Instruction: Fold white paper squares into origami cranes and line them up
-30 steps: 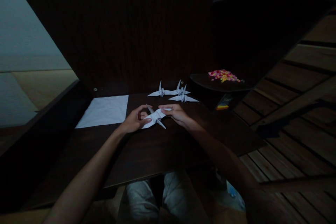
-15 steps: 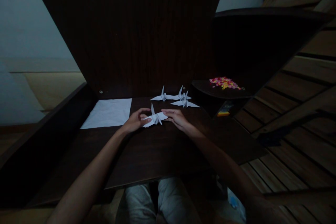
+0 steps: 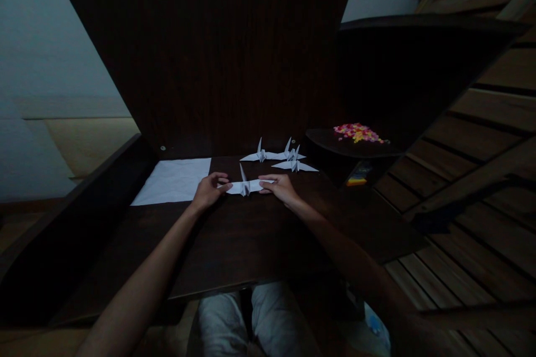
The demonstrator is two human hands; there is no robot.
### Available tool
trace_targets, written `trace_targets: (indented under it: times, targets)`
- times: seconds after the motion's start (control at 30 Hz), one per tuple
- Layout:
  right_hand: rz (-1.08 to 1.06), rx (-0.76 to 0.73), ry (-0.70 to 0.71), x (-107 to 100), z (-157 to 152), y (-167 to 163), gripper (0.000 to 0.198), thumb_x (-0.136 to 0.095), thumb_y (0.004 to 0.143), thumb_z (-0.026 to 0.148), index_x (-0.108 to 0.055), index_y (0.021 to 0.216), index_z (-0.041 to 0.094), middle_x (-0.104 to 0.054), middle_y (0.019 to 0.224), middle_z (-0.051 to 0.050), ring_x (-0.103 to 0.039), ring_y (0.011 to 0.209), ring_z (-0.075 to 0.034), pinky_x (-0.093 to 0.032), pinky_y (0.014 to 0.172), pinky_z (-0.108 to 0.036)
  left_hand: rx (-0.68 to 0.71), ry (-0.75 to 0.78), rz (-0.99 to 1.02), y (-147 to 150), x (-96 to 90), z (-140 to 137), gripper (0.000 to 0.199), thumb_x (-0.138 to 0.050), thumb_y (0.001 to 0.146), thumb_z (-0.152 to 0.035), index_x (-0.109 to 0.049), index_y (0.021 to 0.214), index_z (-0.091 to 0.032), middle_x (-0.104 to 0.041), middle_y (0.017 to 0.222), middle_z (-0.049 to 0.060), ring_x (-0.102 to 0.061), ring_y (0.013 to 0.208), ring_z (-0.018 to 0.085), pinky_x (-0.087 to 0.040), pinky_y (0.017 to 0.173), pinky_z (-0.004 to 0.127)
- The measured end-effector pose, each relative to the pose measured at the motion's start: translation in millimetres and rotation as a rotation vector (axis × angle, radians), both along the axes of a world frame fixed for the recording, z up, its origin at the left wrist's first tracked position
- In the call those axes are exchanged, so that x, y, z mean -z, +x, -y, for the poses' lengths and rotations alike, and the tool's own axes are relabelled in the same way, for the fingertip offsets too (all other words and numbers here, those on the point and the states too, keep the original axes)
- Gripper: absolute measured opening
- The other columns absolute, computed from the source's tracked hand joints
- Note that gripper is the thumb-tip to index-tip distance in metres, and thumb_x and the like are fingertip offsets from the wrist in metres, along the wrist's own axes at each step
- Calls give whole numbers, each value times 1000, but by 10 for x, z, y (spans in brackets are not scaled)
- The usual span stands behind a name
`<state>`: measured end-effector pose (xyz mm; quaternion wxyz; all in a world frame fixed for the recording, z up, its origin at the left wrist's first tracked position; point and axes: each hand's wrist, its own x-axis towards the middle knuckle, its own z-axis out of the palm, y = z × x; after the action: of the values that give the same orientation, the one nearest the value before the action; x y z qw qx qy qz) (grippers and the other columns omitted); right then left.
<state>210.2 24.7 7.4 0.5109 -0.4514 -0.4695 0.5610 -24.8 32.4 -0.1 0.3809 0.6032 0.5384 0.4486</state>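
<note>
A white origami crane is stretched between my two hands, just over the dark desk. Its wings reach out sideways and one thin point stands up from the middle. My left hand pinches the left wing tip between thumb and fingers. On the other side, my right hand grips the right wing tip the same way. Behind them, three more folded paper cranes stand with wings spread near the back panel. Left of my left hand lies a flat sheet of white paper.
A small corner shelf at the right bears a heap of pink, red and yellow pieces. Beneath it sits a yellow-orange item. The dark desk has a raised side board on the left. Wooden slats run along the right.
My hands have moved apart a little, and the crane's wings are now held straighter and more level. The crane has turned from its slant. The other cranes have stayed put.
</note>
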Motion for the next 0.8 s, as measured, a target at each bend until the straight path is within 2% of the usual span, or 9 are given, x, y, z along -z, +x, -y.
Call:
trace_targets:
  times: [0.1,0.23,0.33,0.4,0.6,0.7,0.8]
  targets:
    - [71,13,21,28,-16,-10,16,-71,66,5,-72,81,11,-72,79,-5,-67,61,-13,-62,64,-29,-24,101,-151,-12,18,1,36,-71,68,-38,-63,95,-17,-68,95,8,-64,81,21,-51,71,35]
    - [305,46,130,53,-27,12,16,-67,70,11,-72,86,14,-73,89,-6,-67,62,-13,-59,66,-30,-63,297,-370,24,-85,89,23,-61,78,-35,-63,94,-18,-66,100,8,-61,93,23,-48,84,39]
    - [509,60,244,65,-25,42,18,-65,73,16,-72,90,17,-73,89,-5,-68,72,-16,-55,75,-32,-65,494,-513,58,-178,169,18,-55,80,-27,-62,95,-18,-64,102,9,-56,101,25,-43,91,41]
    - [591,71,299,56,-13,52,19,-63,74,17,-72,91,17,-73,92,-5,-68,82,-17,-53,81,-32,-49,568,-576,78,-211,215,17,-55,78,-22,-61,94,-17,-62,100,9,-53,99,25,-43,90,41]
    - [729,31,428,-31,69,32,25,-65,70,15,-70,94,18,-70,102,-4,-64,95,-18,-46,91,-33,62,649,-754,143,-198,305,8,-55,74,-22,-57,81,-19,-57,86,7,-49,87,25,-43,79,39]
    - [819,-14,507,-42,115,20,33,-69,67,18,-68,100,19,-67,107,-5,-60,99,-20,-44,94,-36,111,655,-787,169,-194,325,5,-53,74,-23,-54,76,-19,-55,83,6,-49,85,24,-42,78,39]
    - [923,6,632,-39,163,8,39,-71,67,24,-66,105,19,-62,115,-7,-52,107,-23,-40,96,-40,118,646,-785,173,-209,329,4,-52,73,-22,-53,74,-19,-54,81,7,-49,83,25,-42,77,39]
